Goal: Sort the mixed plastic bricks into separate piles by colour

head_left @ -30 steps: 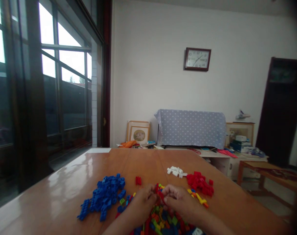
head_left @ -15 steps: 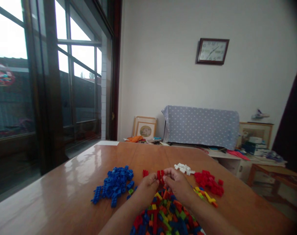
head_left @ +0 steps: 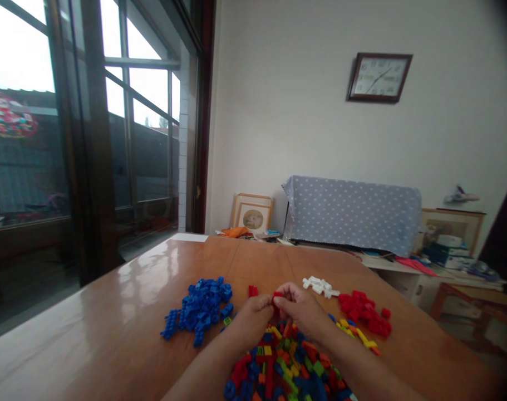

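Note:
My left hand (head_left: 255,316) and my right hand (head_left: 299,306) meet above the near middle of the table, both pinching red blocks (head_left: 277,299) between thumbs and fingers. The fingers partly cover these blocks, so how they join cannot be made out. Just beyond my left hand lies a small red piece (head_left: 252,291). Under and between my forearms spreads a large pile of mixed-colour blocks (head_left: 295,367). A heap of blue blocks (head_left: 203,306) sits to the left, with a green block (head_left: 227,321) at its right edge.
On the right of the brown table (head_left: 144,334) are white blocks (head_left: 320,287), red blocks (head_left: 364,312) and a few yellow and orange ones (head_left: 364,337). A cloth-covered object (head_left: 353,217) stands behind, beside a framed picture (head_left: 253,218). Windows line the left.
The red blocks, seen apart between my hands before, are now together and more covered by my fingers. The view has shifted slightly, moving the scene right.

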`<control>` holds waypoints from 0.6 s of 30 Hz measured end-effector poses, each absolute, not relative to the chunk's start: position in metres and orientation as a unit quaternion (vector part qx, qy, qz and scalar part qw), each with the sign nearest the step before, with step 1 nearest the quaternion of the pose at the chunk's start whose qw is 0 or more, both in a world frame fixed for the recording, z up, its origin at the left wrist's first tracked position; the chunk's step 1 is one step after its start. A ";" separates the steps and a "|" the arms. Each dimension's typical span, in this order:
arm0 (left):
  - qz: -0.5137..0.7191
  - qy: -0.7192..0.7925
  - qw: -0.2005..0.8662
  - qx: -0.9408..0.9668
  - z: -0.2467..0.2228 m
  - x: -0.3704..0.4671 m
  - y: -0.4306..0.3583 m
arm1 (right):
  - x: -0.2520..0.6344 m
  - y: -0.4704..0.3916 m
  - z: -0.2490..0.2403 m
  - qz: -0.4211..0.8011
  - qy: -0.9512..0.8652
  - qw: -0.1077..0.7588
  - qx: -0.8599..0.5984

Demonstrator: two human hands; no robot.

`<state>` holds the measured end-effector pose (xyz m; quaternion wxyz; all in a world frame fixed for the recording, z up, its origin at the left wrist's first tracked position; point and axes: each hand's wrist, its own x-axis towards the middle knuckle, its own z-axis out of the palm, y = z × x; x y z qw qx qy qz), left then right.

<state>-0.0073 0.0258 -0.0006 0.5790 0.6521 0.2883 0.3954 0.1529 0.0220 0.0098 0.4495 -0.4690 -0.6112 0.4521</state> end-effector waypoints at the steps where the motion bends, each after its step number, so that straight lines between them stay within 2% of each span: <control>1: 0.391 0.295 0.580 0.651 -0.001 -0.008 0.027 | 0.153 0.023 0.012 0.450 -0.612 0.449 -0.471; 5: 0.402 0.355 0.550 0.640 -0.003 -0.015 0.034 | 0.155 0.039 0.017 0.465 -0.609 0.428 -0.479; 11: 0.528 0.479 0.482 0.510 -0.006 -0.033 0.053 | 0.162 0.098 0.009 0.431 -0.586 0.401 -0.557; 14: 0.552 0.500 0.476 0.468 -0.010 -0.038 0.059 | 0.160 0.127 -0.001 0.424 -0.583 0.359 -0.592; 18: 0.548 0.479 0.528 0.437 -0.015 -0.037 0.063 | 0.150 0.151 -0.015 0.431 -0.584 0.266 -0.635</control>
